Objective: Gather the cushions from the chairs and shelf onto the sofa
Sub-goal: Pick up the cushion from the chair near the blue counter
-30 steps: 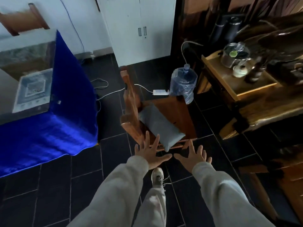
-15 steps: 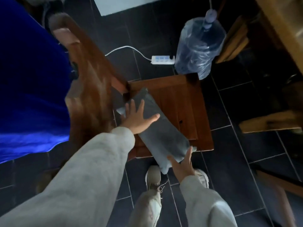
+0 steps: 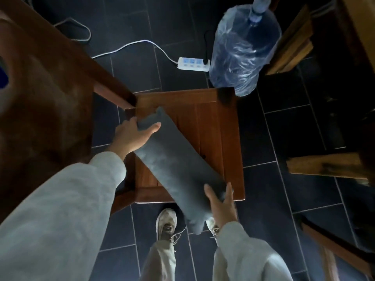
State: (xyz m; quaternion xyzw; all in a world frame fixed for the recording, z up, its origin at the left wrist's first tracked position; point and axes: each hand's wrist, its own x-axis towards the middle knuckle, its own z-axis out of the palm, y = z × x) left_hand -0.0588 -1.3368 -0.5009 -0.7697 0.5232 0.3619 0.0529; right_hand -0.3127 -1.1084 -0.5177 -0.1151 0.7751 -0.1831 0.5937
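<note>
A long grey cushion [image 3: 174, 163] lies diagonally over the seat of a wooden chair [image 3: 219, 126], its near end hanging past the seat's front edge. My left hand [image 3: 133, 136] grips the cushion's far end, thumb on top and fingers underneath. My right hand [image 3: 220, 203] holds the near end, fingers curled around its edge. The chair's tall backrest [image 3: 40, 102] rises close on the left. No sofa is in view.
A large plastic-wrapped water bottle [image 3: 243, 51] stands behind the chair beside a white power strip [image 3: 192, 63] with its cable across the dark tiled floor. Wooden furniture legs [image 3: 324, 167] crowd the right side. My shoes [image 3: 166, 222] stand just below the seat's front edge.
I have leaned in over the chair. Both hands went from reaching with spread fingers to closing on the two ends of the cushion, which has tilted slightly off the seat.
</note>
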